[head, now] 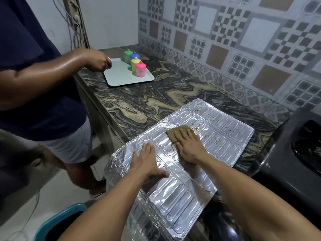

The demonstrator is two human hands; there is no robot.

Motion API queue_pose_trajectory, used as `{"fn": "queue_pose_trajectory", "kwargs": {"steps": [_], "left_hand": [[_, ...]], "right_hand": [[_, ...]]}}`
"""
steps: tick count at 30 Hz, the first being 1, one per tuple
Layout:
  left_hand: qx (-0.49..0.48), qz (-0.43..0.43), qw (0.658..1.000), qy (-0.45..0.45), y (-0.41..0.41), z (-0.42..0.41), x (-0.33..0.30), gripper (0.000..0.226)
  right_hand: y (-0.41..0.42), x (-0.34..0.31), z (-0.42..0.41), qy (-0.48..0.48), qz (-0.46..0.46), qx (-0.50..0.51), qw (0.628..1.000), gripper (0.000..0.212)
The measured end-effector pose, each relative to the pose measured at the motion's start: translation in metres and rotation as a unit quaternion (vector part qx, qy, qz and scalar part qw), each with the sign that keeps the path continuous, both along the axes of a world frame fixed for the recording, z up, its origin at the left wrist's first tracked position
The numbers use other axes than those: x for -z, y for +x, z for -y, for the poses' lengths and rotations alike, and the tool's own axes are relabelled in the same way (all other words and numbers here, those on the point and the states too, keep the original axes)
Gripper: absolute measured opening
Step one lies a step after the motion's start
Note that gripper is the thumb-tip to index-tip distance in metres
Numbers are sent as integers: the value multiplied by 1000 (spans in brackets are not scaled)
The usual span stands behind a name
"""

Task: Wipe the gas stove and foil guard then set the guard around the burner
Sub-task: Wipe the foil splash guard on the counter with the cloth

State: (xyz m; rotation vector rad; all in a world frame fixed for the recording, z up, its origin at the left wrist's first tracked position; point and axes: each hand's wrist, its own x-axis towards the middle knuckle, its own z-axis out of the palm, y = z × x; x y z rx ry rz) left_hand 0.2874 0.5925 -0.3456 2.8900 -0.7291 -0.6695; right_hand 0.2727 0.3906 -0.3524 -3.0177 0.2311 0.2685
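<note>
The foil guard (182,153) lies unfolded flat on the counter (156,94), its near end hanging over the edge. It looks light, thin and easily creased, so it is best lifted by its edges. The left hand (147,162) presses it down, fingers spread flat. The right hand (188,145) presses a brown cloth (175,133) flat against the foil beside food specks (217,136). The stove (295,145) sits just right
</note>
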Motion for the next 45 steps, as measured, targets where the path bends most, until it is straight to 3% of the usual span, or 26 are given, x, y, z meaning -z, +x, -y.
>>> {"fn": "queue_pose_trajectory", "kwargs": {"steps": [4, 8, 11, 14, 18, 22, 29, 34, 37, 41, 43, 45], "left_hand": [[-12, -15, 1000, 4, 10, 5, -4, 138], [-12, -35, 998, 43, 18, 12, -17, 136], [-49, -3, 998, 45, 23, 26, -26, 127], [-31, 35, 998, 37, 26, 41, -20, 138], [8, 4, 1000, 23, 28, 48, -9, 142], [14, -37, 999, 27, 37, 48, -11, 152], [-5, -60, 998, 25, 37, 48, -13, 152], [-9, -75, 995, 62, 41, 34, -24, 147], [-42, -74, 995, 54, 44, 27, -21, 156], [-66, -68, 995, 43, 41, 26, -14, 157], [-67, -68, 995, 39, 41, 25, -16, 155], [-67, -69, 995, 37, 40, 24, -18, 155]], "right_hand": [[5, -6, 19, 32, 14, 150, 988, 57], [4, -13, 30, 47, -19, 209, 977, 58], [2, -8, 20, 74, -44, 197, 977, 61], [-7, -3, 1, 99, -50, 165, 980, 63], [-21, -7, -12, 126, -72, 110, 983, 64], [-41, -3, -8, 78, -64, 71, 992, 62], [-63, -8, 32, 27, -67, 275, 959, 67], [-65, 4, 1, 51, -58, 208, 975, 64], [-66, 4, -21, 50, -44, 178, 982, 63], [-81, 2, -27, 28, -29, 79, 996, 60], [-87, 2, -16, 24, -15, 105, 994, 60], [-85, 2, 1, 19, 6, 206, 978, 61]]}}
